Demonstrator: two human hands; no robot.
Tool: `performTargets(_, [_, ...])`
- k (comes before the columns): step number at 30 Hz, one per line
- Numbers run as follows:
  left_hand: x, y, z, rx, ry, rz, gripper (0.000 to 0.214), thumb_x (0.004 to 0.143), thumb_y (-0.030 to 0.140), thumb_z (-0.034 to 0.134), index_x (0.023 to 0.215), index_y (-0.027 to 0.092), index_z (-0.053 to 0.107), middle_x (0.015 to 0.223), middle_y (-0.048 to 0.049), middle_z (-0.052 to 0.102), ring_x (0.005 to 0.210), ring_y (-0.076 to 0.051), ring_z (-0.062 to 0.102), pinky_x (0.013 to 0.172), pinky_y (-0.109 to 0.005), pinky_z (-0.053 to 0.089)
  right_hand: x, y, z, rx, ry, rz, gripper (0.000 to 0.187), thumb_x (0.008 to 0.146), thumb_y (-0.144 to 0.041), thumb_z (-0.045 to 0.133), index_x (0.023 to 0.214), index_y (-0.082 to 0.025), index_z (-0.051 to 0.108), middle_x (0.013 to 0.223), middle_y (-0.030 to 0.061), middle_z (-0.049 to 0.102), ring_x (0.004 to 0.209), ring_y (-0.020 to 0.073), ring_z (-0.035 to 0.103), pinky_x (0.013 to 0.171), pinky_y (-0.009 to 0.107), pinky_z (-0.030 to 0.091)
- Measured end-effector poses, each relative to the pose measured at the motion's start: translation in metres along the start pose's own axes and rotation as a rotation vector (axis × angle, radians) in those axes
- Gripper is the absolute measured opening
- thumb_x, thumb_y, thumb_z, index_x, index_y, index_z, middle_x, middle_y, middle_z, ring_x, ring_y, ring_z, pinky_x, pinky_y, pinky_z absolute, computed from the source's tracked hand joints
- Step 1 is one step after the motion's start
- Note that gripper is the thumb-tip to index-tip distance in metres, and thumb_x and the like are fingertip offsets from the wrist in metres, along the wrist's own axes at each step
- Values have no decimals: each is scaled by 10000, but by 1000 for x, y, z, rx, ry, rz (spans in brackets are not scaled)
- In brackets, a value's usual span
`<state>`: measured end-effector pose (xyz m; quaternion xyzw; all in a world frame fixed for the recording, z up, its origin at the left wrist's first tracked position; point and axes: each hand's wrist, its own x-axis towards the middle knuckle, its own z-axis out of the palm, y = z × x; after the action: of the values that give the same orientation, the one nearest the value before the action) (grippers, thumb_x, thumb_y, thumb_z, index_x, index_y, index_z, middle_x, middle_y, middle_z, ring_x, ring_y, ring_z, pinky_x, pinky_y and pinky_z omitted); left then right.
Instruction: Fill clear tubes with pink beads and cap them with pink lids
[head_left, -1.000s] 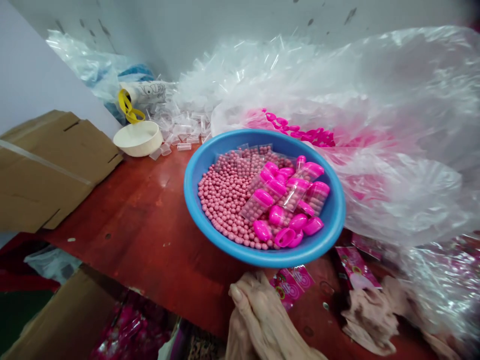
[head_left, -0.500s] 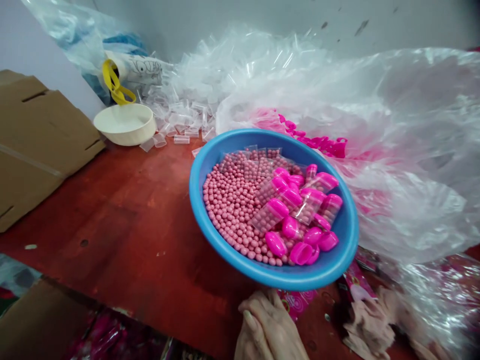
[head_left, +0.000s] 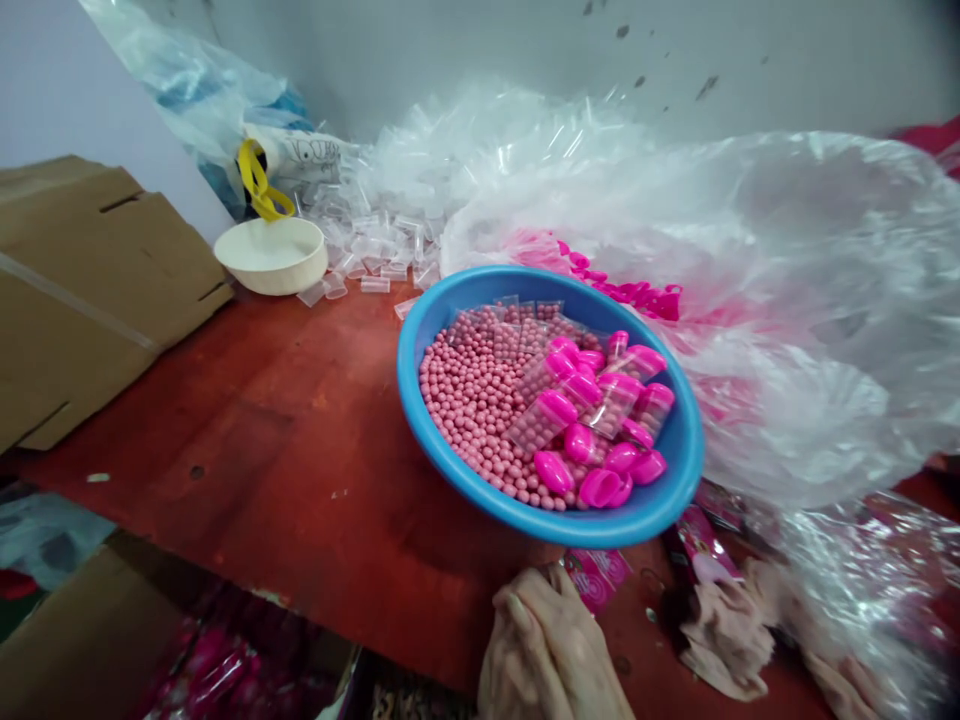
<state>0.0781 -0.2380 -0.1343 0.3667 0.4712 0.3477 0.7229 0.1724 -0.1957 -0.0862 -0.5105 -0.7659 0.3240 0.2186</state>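
Note:
A blue plastic basin (head_left: 411, 400) sits tilted on the table edge, filled with pink beads (head_left: 469, 400). On the beads lie several clear tubes with pink caps (head_left: 541, 420) and several loose pink caps (head_left: 555, 472). My hands are pressed together at the bottom edge, just below the basin's near rim and apart from it. My right hand (head_left: 559, 640) lies over my left hand (head_left: 504, 690). Anything between them is hidden. Pink printed packets (head_left: 596, 578) lie just beyond my fingers.
The red-brown wooden table (head_left: 225, 420) holds a white bowl (head_left: 270, 255), a pile of clear tubes (head_left: 382, 250) and flattened cardboard (head_left: 97, 290). A large clear plastic bag (head_left: 765, 300) with pink caps (head_left: 630, 290) bulges behind the basin. Crumpled beige cloth (head_left: 726, 640) lies at right.
The view has shifted, moving the scene within the frame. The basin now sits further right of the white bowl. My joined hands sit slightly further right and lower.

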Motion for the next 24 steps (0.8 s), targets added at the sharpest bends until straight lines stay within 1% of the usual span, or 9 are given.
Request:
performTargets(2, [6, 13, 1, 47, 32, 30, 260, 884, 320, 550, 1134, 251, 576, 1196, -88, 575, 1016, -219, 579, 801, -384, 525, 5, -4, 1, 85, 44, 113, 393, 960, -376, 284, 785, -216, 597, 754, 34, 631, 730, 186, 566, 730, 342, 436])
performTargets(4, [10, 26, 3, 90, 66, 49, 254, 884, 321, 551, 1120, 231, 581, 1170, -74, 585, 995, -215, 592, 806, -379, 520, 13, -6, 1, 243, 73, 305, 457, 928, -502, 314, 770, -201, 620, 771, 62, 651, 770, 211, 591, 737, 353, 447])
performTargets(7, [15, 45, 7, 157, 124, 65, 66, 774, 232, 639, 814, 189, 669, 890, -55, 646, 826, -204, 587, 722, -302, 467, 28, -7, -6, 595, 15, 557, 591, 838, -665, 347, 745, -161, 640, 741, 89, 659, 744, 226, 611, 728, 361, 461])
performTargets(9, [19, 55, 10, 188, 148, 55, 66, 674, 154, 639, 611, 170, 628, 619, -15, 565, 643, -176, 522, 619, -291, 407, 34, -6, -14, 789, -21, 644, 607, 753, -718, 434, 710, -153, 650, 697, 78, 654, 719, 220, 612, 742, 360, 461])
performTargets(11, [23, 63, 12, 174, 123, 40, 113, 571, 112, 624, 502, 165, 552, 508, 24, 466, 547, -137, 443, 552, -272, 356, 36, -5, -22, 913, -29, 683, 561, 663, -708, 553, 671, -157, 655, 690, 65, 656, 737, 218, 613, 768, 355, 456])
performTargets(14, [26, 71, 14, 102, 49, 17, 154, 487, 132, 615, 461, 162, 466, 492, 52, 405, 510, -95, 379, 508, -237, 317, 34, -5, -34, 1043, -32, 682, 473, 588, -632, 669, 643, -162, 659, 705, 51, 663, 761, 210, 612, 780, 336, 455])
performTargets(18, [21, 83, 15, -92, 8, -103, 209, 462, 161, 669, 585, 159, 500, 483, 73, 436, 472, -68, 373, 470, -196, 298, 29, -7, -46, 1150, -77, 680, 397, 653, -544, 683, 741, -156, 687, 781, 43, 676, 737, 169, 604, 721, 290, 466])
performTargets(22, [13, 97, 17, -158, -9, -257, 216, 494, 177, 714, 548, 147, 508, 392, 67, 459, 392, -51, 373, 407, -180, 260, 26, -8, -52, 1186, -131, 694, 401, 732, -525, 644, 771, -128, 688, 695, 36, 654, 628, 125, 581, 584, 226, 449])
performTargets(24, [9, 103, 18, -195, 5, -281, 287, 493, 167, 726, 743, 141, 588, 391, 83, 477, 369, -56, 381, 388, -176, 249, 24, -7, -54, 1190, -180, 670, 438, 777, -548, 590, 801, -121, 685, 619, 26, 626, 563, 114, 559, 533, 215, 438])
